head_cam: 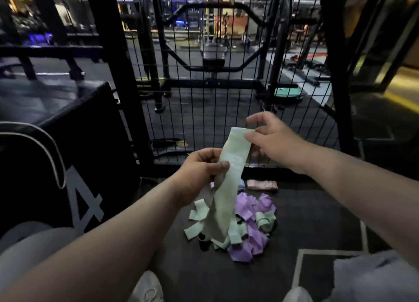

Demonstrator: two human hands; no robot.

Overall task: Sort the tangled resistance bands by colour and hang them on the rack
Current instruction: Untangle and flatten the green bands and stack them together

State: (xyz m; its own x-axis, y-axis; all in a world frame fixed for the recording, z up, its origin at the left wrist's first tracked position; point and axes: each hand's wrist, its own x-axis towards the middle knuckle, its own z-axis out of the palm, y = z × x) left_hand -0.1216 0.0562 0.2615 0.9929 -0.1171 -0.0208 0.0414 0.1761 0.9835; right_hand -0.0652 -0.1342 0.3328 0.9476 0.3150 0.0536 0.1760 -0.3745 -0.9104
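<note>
Pinching a pale green band (229, 188) at its middle between the thumb and curled fingers of the left hand (203, 171); gripping the same band's upper end with the right hand (273, 142), thumb on its edge, forefinger lifted clear. Holding it upright and flat in front of the black wire rack (204, 102), lower end trailing into the tangled heap (238, 228) on the floor (317, 211). Lying in that heap, touching and overlapping: more green bands (196, 213) to the left, purple bands (246, 247) to the right. Resting just beyond, near the rack's foot, a pink band (261, 185). Standing at the left, a black box (95, 147) bearing a large grey 4.
</note>
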